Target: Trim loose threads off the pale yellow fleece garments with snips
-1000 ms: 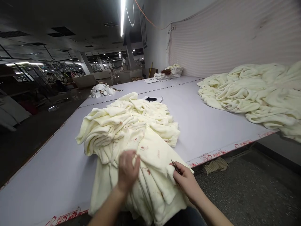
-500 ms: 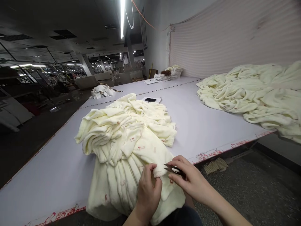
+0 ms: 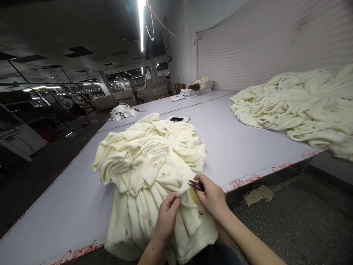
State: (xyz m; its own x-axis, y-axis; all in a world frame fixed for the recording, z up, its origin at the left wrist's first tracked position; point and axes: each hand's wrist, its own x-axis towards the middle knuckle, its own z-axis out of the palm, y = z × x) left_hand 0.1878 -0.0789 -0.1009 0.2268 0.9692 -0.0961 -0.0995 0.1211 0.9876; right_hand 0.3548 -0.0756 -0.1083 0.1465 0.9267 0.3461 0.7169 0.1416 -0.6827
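Shifted up the cloth since the earlier frame, the 2 hands sit apart, the left hand (image 3: pixel 166 217) pinching a fold of pale-yellow printed cloth (image 3: pixel 143 147) draped over the near edge of the surface (image 3: pixel 223 143), dark snips (image 3: pixel 196 185) gripped in the right hand (image 3: pixel 211 197), red edge lettering (image 3: pixel 245 180) not clearly legible.

Cloth (image 3: pixel 172 165): pale yellow, red-printed; heaped in folds on the table (image 3: pixel 220 143), draped over its near edge, one part pinched by the left hand (image 3: pixel 167 217). Snips (image 3: pixel 196 185): small, dark; held in the right hand (image 3: pixel 211 195), blades parted, pointed leftward.
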